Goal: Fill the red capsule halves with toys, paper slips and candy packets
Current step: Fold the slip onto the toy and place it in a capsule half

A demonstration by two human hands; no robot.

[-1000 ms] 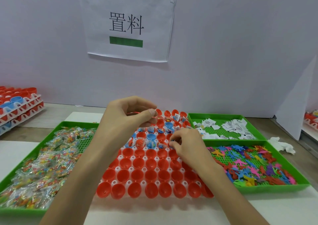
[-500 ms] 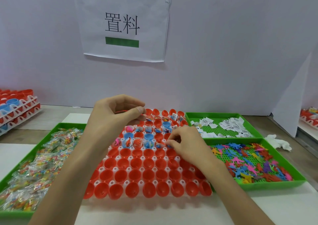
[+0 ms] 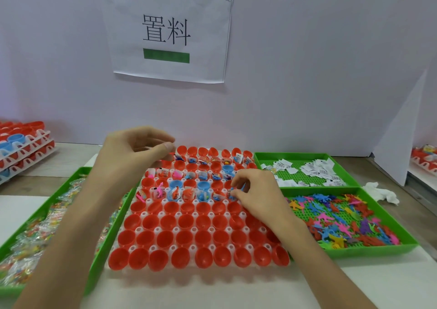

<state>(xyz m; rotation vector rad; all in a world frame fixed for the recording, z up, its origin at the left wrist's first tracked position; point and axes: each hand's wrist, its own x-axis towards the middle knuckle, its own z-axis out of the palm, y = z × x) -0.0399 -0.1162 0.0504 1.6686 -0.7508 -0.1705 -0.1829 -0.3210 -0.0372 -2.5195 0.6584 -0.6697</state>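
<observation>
A white rack (image 3: 151, 214) of red capsule halves (image 3: 203, 237) lies in front of me. Its far rows hold toys, paper slips and packets; the near rows are bare red cups. My left hand (image 3: 132, 157) hovers over the rack's far left corner, thumb and fingers pinched on something thin that I cannot make out. My right hand (image 3: 257, 193) rests at the rack's right side, its fingertips pinching a small blue toy (image 3: 232, 191) at a capsule in the filled row.
A green tray of candy packets (image 3: 35, 233) lies left of the rack. Right of it are a green tray of paper slips (image 3: 307, 169) and a green tray of coloured toys (image 3: 343, 219). Stacked capsule racks (image 3: 21, 143) stand far left; a crumpled tissue (image 3: 380, 193) lies far right.
My left hand has shifted a little left over the rack's far corner. My right hand stays at the filled row's right end. The view has tilted slightly.
</observation>
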